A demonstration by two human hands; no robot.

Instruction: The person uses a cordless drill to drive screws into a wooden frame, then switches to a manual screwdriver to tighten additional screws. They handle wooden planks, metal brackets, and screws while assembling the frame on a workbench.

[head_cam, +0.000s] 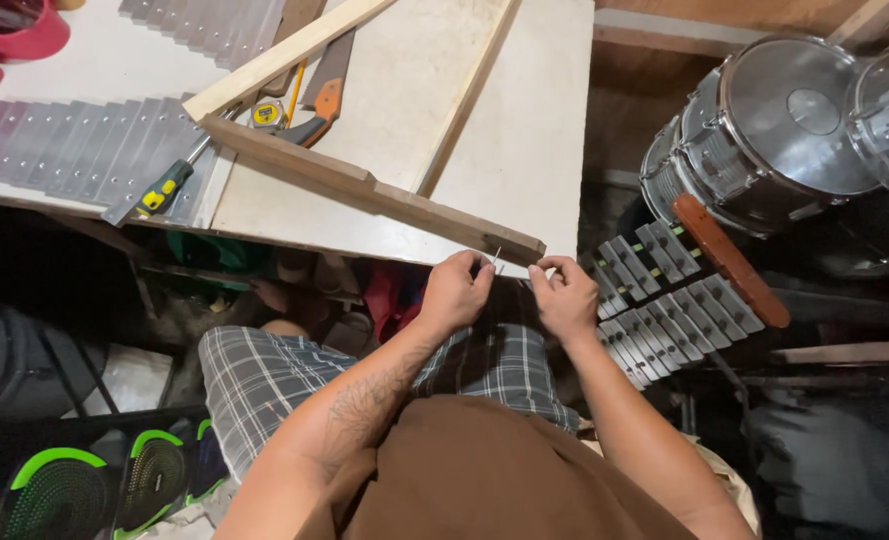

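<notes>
My left hand point(457, 292) pinches a thin metal nail point(498, 260) upright at the near end of a dark wooden strip point(365, 187) that lies across a pale board point(505, 150). My right hand point(565, 295) is just right of the nail, fingers curled at the board's near edge; whether it holds something small I cannot tell. Two lighter wooden strips point(285, 55) meet the dark strip and form a frame.
A handsaw point(323, 95), a yellow tape measure point(268, 114) and a yellow-handled screwdriver point(165, 187) lie on the board. Rows of metal bars point(65, 145) lie at left. Metal drums point(775, 130) and a bar instrument point(665, 300) stand at right.
</notes>
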